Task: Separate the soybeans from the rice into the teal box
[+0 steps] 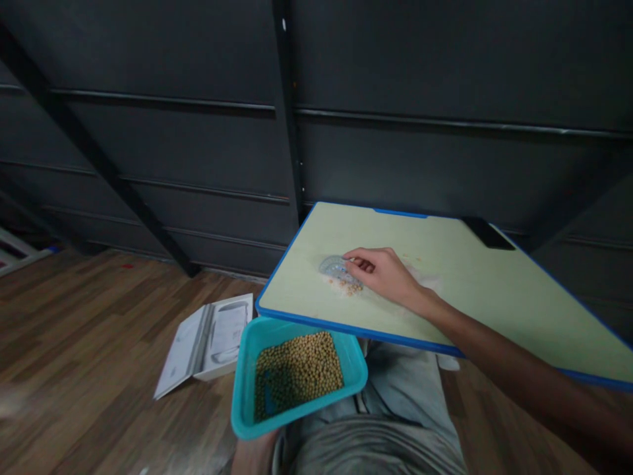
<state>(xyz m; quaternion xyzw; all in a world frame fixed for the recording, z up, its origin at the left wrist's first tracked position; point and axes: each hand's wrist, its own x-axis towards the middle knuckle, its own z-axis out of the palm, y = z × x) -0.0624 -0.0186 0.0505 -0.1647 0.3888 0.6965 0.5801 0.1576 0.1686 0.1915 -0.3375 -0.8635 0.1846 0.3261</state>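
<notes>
My right hand point(390, 274) lies on the pale green table top point(469, 284), its fingers curled together on a small clear plastic piece point(333, 267). A few soybeans point(350, 287) lie scattered by it. Just below the table's blue near edge, over my lap, sits a teal tub point(247, 396) filled with soybeans point(299, 373). Only a bit of my left hand point(252, 456) shows under the tub's near corner, touching it, and the fingers are hidden.
A black phone point(487, 234) lies at the table's far right corner. An open white box point(210, 343) rests on the wooden floor point(89, 330) to the left. A dark metal wall with a diagonal brace point(99, 158) stands behind the table.
</notes>
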